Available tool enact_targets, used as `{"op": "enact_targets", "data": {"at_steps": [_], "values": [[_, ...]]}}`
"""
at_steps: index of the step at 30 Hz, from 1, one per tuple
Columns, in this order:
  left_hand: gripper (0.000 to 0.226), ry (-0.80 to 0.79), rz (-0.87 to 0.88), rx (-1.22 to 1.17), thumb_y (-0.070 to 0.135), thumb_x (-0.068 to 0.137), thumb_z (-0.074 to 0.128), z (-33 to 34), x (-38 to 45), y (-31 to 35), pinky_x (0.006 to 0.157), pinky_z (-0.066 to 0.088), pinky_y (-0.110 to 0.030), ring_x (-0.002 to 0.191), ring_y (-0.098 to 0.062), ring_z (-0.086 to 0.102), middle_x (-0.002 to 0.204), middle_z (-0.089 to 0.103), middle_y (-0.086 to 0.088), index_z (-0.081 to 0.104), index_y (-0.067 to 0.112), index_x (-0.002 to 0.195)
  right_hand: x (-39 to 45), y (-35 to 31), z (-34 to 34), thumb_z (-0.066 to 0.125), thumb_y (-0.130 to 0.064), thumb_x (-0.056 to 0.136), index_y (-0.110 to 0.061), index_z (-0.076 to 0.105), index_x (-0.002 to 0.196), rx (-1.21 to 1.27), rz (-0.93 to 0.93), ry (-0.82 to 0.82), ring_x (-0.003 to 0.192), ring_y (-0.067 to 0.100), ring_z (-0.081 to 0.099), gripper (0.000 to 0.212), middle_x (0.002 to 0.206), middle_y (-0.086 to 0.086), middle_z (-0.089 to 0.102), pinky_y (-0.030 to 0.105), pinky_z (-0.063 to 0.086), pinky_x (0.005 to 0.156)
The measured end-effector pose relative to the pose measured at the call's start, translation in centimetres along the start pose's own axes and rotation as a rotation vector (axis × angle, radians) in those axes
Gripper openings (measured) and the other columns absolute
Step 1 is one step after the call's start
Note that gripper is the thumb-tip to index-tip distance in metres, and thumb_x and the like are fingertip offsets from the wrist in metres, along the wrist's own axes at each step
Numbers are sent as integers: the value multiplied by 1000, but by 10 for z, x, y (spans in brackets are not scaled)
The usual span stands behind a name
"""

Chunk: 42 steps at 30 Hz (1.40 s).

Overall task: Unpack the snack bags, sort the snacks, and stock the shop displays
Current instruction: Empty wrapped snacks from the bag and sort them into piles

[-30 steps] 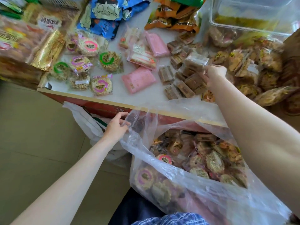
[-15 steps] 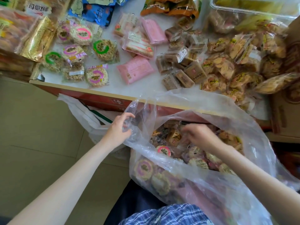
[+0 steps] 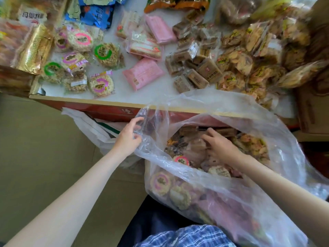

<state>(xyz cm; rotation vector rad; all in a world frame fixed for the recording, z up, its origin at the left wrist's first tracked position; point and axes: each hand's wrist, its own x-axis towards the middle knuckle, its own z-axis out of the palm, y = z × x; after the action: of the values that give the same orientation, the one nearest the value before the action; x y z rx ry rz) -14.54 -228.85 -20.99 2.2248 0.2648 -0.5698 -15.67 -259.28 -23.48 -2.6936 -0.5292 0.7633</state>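
Left hand (image 3: 128, 138) grips the rim of the clear plastic bag (image 3: 277, 132), fingers curled into the film, holding the mouth open

Right hand (image 3: 219, 146) is down inside the bag, on top of the mixed snacks (image 3: 179, 193). Fingers bent over a clear-wrapped brownish packet (image 3: 195, 150); cannot tell if it's actually gripped or just touched

Bag sits in front of the person, just below the worktop (image 3: 124, 94) edge, with its far lip draped up onto the worktop. Inside: round puffed cakes with pink ring labels, brown bars toward the back, golden crackers on the right side

On the worktop, sorted-ish groups:
- round cakes (image 3: 101, 84) with pink and green ring labels, left of centre, near the front edge
- pink packets (image 3: 143, 73) in the middle, one flat near the edge, others further back beside a white-and-pink wrapped cake
- brown square bars (image 3: 210, 70) right of the pink ones, loosely piled
- heap of golden crackers (image 3: 252, 56) in clear wrappers, far right, touching the bars
- gold foil pack (image 3: 34, 50) at far left, blue bags (image 3: 96, 15) at the back

White bag (image 3: 92, 129) hangs below the worktop edge, just beside the left hand
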Motion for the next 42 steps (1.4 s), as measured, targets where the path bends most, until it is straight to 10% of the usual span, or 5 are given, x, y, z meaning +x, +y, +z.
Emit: {"op": "enact_targets", "data": {"at_steps": [8,19,29,34,42], "values": [[50,105,-28,-92,1,91,51,-5,5,15,75,40,-24,90,-15,53,118,51,-4,42,25,134,77,-22,-161,69,-36,82,-17,49,108,994,397,720,84,16,64,38,100,4,65,31,56,66],[52,58,-21,-105,3,91,47,-10,1,22,77,39,-24,99,-17,53,123,50,-6,39,29,136,143,-24,-191,45,2,91,-4,54,107,1356,502,679,101,22,62,20,115,16,58,23,54,81],[54,75,18,-65,5,89,54,-9,1,17,90,38,-27,115,-18,48,129,47,-5,39,27,137,11,-32,-86,50,3,89,-11,61,93,853,249,476,75,17,63,19,82,5,66,23,51,69],[57,60,27,-23,1,88,56,0,4,15,70,42,-20,89,-16,56,115,53,-2,40,26,136,19,-19,15,49,-15,93,-13,39,141,40,27,-121,140,25,26,49,153,9,28,34,28,111],[56,98,4,-8,-1,88,54,-5,8,10,67,38,-13,77,0,51,108,54,0,40,24,137,69,-23,81,52,-21,91,-4,9,149,-333,210,1,129,38,33,74,146,21,27,47,33,104]]}}
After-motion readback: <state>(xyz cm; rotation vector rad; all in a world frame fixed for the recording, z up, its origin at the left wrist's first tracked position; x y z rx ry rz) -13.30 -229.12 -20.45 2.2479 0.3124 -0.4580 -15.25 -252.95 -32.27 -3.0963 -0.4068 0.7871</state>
